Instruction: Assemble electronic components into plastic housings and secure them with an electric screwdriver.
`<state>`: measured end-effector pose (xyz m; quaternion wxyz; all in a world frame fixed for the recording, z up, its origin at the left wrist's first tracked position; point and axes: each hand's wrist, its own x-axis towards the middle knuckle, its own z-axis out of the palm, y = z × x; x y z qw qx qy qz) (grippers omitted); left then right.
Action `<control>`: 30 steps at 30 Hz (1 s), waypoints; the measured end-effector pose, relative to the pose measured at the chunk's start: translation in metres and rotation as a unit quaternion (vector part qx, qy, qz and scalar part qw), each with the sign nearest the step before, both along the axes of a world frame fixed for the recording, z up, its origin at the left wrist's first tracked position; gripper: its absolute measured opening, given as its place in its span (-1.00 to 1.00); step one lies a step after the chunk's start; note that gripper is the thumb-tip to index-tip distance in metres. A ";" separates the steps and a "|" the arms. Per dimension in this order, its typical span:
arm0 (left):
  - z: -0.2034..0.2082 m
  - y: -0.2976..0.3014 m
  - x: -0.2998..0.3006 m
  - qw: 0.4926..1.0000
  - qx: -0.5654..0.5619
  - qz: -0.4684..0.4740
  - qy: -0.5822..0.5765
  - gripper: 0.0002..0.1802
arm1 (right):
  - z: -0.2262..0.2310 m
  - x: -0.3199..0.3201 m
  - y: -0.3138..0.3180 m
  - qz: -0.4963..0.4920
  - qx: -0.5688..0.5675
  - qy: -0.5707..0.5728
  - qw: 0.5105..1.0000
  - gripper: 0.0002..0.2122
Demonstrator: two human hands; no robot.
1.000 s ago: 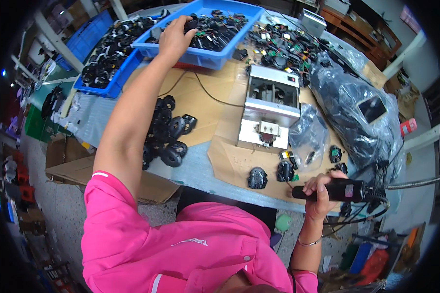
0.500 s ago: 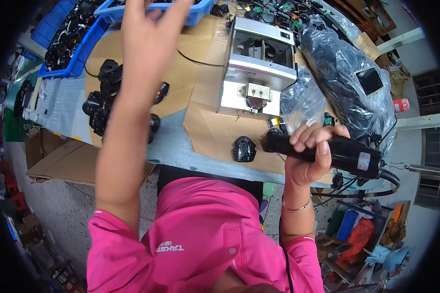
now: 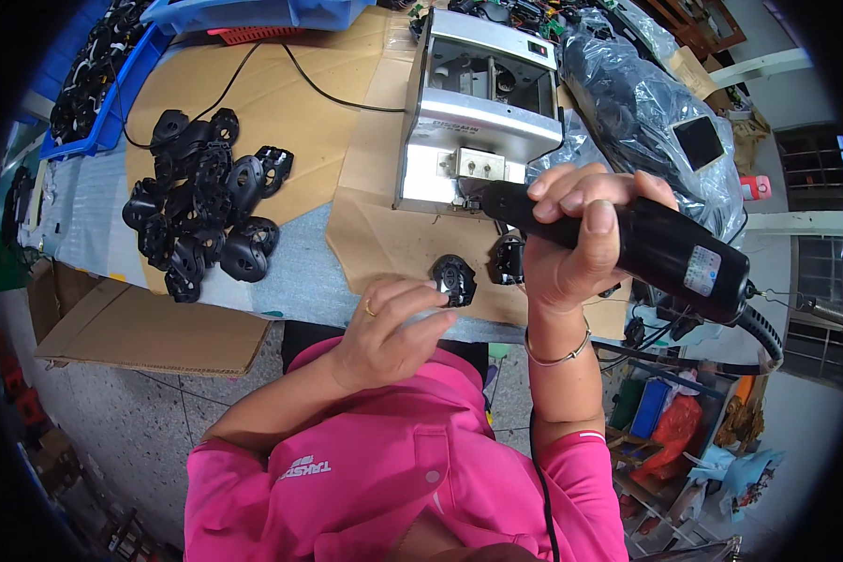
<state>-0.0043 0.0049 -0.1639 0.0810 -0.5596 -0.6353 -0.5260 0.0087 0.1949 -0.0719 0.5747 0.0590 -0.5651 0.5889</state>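
Observation:
In my right hand is a black electric screwdriver, fingers wrapped round its barrel. It slants left, its front end before the silver screw feeder; its cord and hanging hook are at the right end. My left hand is at the table's front edge, fingers bent together at the near left side of a black molded shell. Something small and pale shows at those fingertips, too small to name. A second black part sits to the right, under the screwdriver.
Several black shells lie piled on the left. Blue bins and a red basket stand farther back. A plastic-wrapped dark bundle lies right of the feeder. Cardboard covers part of the table; a black cable crosses it.
My left hand has come down from the blue bin at the back to the black shell in front. The screwdriver, still in my right hand, has risen slightly in the picture toward the feeder.

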 end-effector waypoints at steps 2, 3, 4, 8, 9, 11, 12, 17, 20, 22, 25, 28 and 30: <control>-0.004 0.000 -0.002 1.000 -0.003 0.009 -0.006 -0.49 | -0.001 0.000 -0.002 -0.006 0.022 -0.035 0.999 -0.54; -0.007 0.000 -0.002 1.000 -0.002 0.011 -0.008 -0.49 | -0.002 0.001 -0.001 -0.004 0.023 -0.037 0.999 -0.54; -0.010 0.000 -0.002 1.000 -0.007 0.011 -0.009 -0.49 | -0.003 0.002 -0.001 0.008 0.069 -0.045 0.997 -0.57; -0.011 0.001 -0.002 1.000 -0.016 0.007 -0.003 -0.50 | 0.001 -0.002 -0.006 0.029 0.111 -0.064 0.991 -0.58; -0.011 0.000 -0.002 1.000 -0.016 0.008 -0.004 -0.50 | 0.003 -0.005 -0.007 0.027 0.110 -0.080 0.990 -0.57; -0.011 0.000 -0.003 1.000 -0.029 0.008 0.006 -0.56 | 0.007 -0.006 -0.006 0.065 0.037 -0.086 0.993 -0.54; -0.011 0.000 -0.003 1.000 -0.029 0.010 0.005 -0.56 | 0.009 -0.003 -0.004 0.071 0.024 -0.097 0.992 -0.55; -0.013 0.001 -0.002 1.000 -0.023 0.009 -0.010 -0.56 | 0.012 0.003 0.003 0.088 0.006 -0.062 0.994 -0.59; -0.013 0.002 -0.001 0.999 -0.030 0.011 -0.008 -0.56 | 0.010 0.000 0.002 0.060 0.031 -0.037 0.997 -0.58; -0.013 0.001 -0.002 0.999 -0.037 0.011 -0.009 -0.56 | 0.007 -0.004 0.001 0.049 0.049 -0.040 0.997 -0.57; -0.012 0.002 -0.003 0.999 -0.047 0.012 -0.010 -0.57 | 0.003 -0.005 0.000 0.043 0.050 -0.049 0.997 -0.57; -0.011 0.003 -0.002 0.998 -0.055 0.014 -0.010 -0.58 | 0.005 -0.005 -0.003 0.061 0.061 -0.057 0.995 -0.56; -0.010 0.003 -0.001 0.998 -0.059 0.014 -0.007 -0.58 | 0.008 -0.005 -0.002 0.060 0.078 -0.098 0.990 -0.59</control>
